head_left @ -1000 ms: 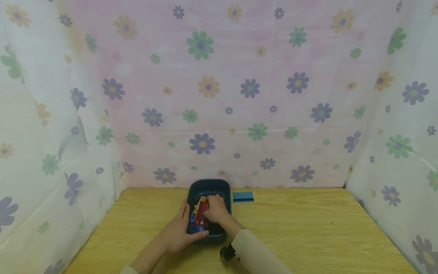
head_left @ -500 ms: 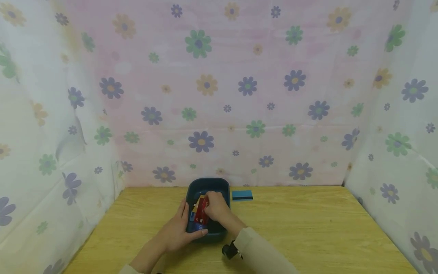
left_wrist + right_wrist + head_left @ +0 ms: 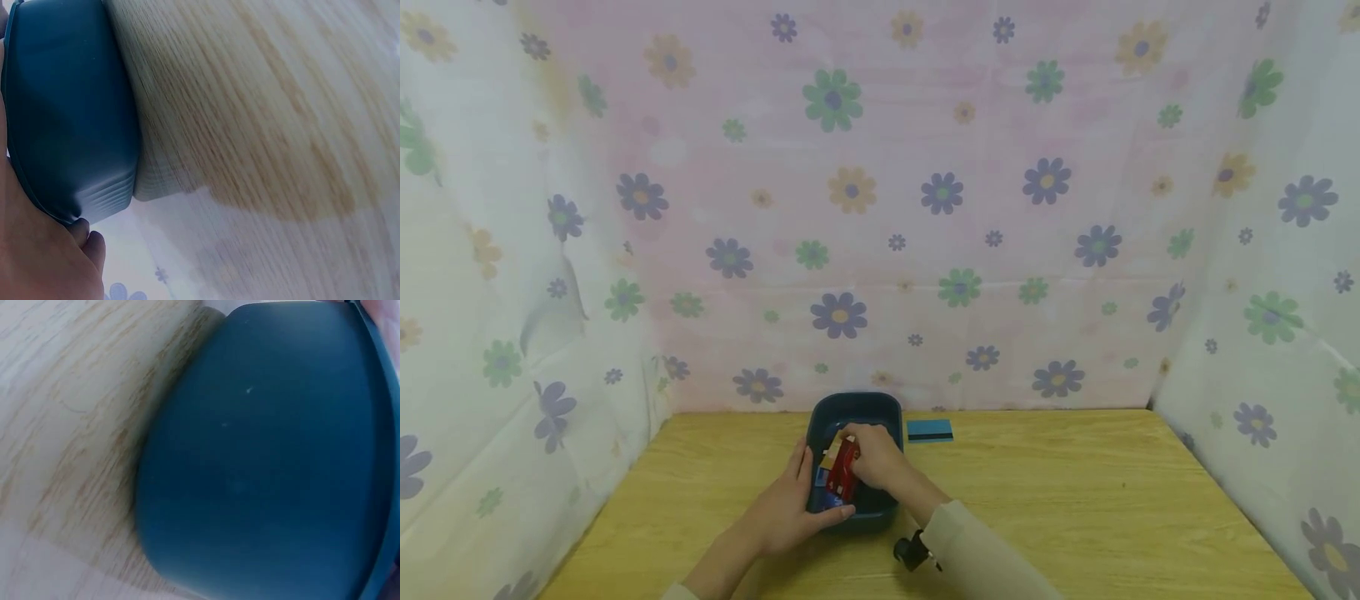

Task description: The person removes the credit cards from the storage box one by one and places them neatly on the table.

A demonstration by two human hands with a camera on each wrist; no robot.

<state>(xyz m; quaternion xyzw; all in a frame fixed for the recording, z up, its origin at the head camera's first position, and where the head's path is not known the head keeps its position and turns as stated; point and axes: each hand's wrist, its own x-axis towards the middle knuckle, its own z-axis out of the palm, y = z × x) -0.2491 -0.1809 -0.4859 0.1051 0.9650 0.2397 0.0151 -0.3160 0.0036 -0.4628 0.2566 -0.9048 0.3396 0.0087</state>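
- One red card (image 3: pixel 844 468), thin and flat, judged light, stiff and slick-faced; you have it pinched by its upper edge in your right hand (image 3: pixel 874 457), fingers curled round it, standing tilted on edge inside the tub.
- One dark blue tub (image 3: pixel 853 410), rounded corners, smooth plastic walls, judged light and rigid; it sits on the wooden table (image 3: pixel 1060 500) at 12 o'clock from you, close to the flowered curtain (image 3: pixel 880 208).
- Several more cards (image 3: pixel 826 487) lie loose in the tub under the red one, blue and yellow among them; judged apt to slide over each other, so take any one by its short edges, thumb against fingertip.
- Your left hand (image 3: pixel 786 508) grips the tub at its 7 o'clock side, thumb over the near rim, fingers against the outer wall; the left wrist view shows the wall (image 3: pixel 69 112) lying against your palm.
- One blue card with a dark stripe (image 3: pixel 929 431) lies flat on the table at 3 o'clock of the tub, just beside it, untouched.
- One small black fitting (image 3: pixel 912 552) sits at your right cuff.
- Difference from a second ago: the red card lay flatter among the others; now it stands steeper, lifted toward your fingers. Your left hand and the tub keep their place.
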